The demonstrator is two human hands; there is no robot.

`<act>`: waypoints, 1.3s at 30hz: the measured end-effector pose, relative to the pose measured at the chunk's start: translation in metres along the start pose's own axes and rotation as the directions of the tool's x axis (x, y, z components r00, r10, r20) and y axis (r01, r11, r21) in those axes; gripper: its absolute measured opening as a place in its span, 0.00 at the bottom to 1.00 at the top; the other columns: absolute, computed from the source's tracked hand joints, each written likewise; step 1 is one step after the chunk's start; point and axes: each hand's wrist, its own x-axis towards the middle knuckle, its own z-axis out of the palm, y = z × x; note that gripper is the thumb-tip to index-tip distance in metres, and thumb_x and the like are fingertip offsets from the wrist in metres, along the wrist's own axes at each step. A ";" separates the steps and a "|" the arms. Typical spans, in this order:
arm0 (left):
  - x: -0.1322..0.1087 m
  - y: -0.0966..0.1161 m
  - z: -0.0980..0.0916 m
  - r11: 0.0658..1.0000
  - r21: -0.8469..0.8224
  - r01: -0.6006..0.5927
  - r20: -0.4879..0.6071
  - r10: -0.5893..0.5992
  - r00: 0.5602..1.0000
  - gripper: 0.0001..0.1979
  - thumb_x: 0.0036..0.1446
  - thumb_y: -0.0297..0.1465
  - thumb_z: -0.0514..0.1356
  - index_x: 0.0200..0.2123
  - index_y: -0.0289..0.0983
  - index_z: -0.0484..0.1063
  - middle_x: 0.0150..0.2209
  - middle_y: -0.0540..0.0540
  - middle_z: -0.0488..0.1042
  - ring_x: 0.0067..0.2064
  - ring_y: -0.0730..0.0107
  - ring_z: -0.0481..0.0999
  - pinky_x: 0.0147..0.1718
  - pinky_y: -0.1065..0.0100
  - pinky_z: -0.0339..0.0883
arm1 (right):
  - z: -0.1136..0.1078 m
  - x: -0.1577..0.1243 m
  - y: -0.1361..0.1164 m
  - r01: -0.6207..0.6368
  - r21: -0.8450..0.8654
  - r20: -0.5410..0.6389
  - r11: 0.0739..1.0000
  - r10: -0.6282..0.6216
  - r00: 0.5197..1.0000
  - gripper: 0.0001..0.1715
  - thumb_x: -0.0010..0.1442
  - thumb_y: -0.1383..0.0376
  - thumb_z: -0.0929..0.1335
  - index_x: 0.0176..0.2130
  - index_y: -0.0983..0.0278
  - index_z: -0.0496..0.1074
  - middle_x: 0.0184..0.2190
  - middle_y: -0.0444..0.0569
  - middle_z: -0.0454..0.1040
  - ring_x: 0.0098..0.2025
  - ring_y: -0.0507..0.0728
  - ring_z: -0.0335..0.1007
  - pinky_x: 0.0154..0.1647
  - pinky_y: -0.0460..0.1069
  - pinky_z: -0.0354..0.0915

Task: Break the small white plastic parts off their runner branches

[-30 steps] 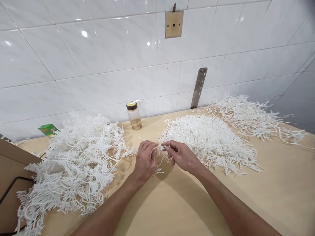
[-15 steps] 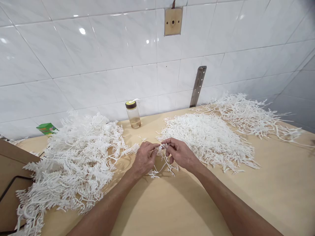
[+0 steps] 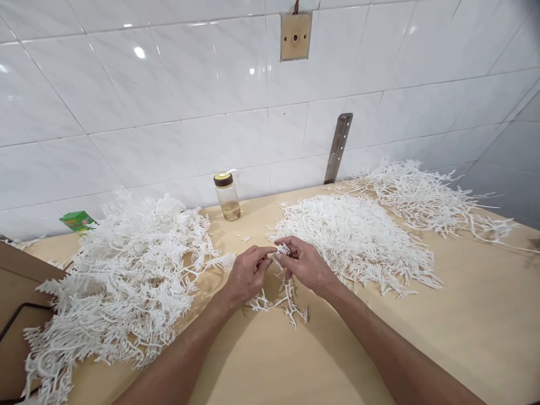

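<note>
A white branched twig piece (image 3: 289,301), like plastic coral, hangs between my hands and reaches down towards the table. My left hand (image 3: 248,274) is closed in a pinch at the top of this twig, index finger pointing at the right fingertips. My right hand (image 3: 309,265) is closed on the twig's upper end, where a tuft of thin white tips (image 3: 283,249) sticks out between thumb and fingers. The exact grip point is partly hidden by the fingers. Just beyond my right hand lies a flat heap of short white sprigs (image 3: 354,236).
A tall pile of white branched pieces (image 3: 139,275) covers the left side, with a cardboard box (image 3: 25,315) beside it. Another branched pile (image 3: 426,197) lies far right. By the tiled wall stand a bottle (image 3: 228,198), a green packet (image 3: 78,220) and a metal strip (image 3: 338,149).
The branched twig between my hands has shifted, and its branches now hang lower and further spread. A denser tuft of tips shows in my right fingers. Both hands stay nearly in place.
</note>
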 end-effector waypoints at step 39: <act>0.008 -0.001 -0.011 0.908 -0.260 0.329 0.147 -0.300 0.943 0.11 0.51 0.38 0.64 0.30 0.35 0.72 0.22 0.53 0.65 0.24 0.77 0.59 0.24 0.72 0.52 | -0.004 0.003 0.005 -0.065 0.076 0.111 0.995 0.057 0.992 0.11 0.53 0.63 0.73 0.35 0.64 0.70 0.27 0.44 0.73 0.28 0.54 0.75 0.27 0.50 0.74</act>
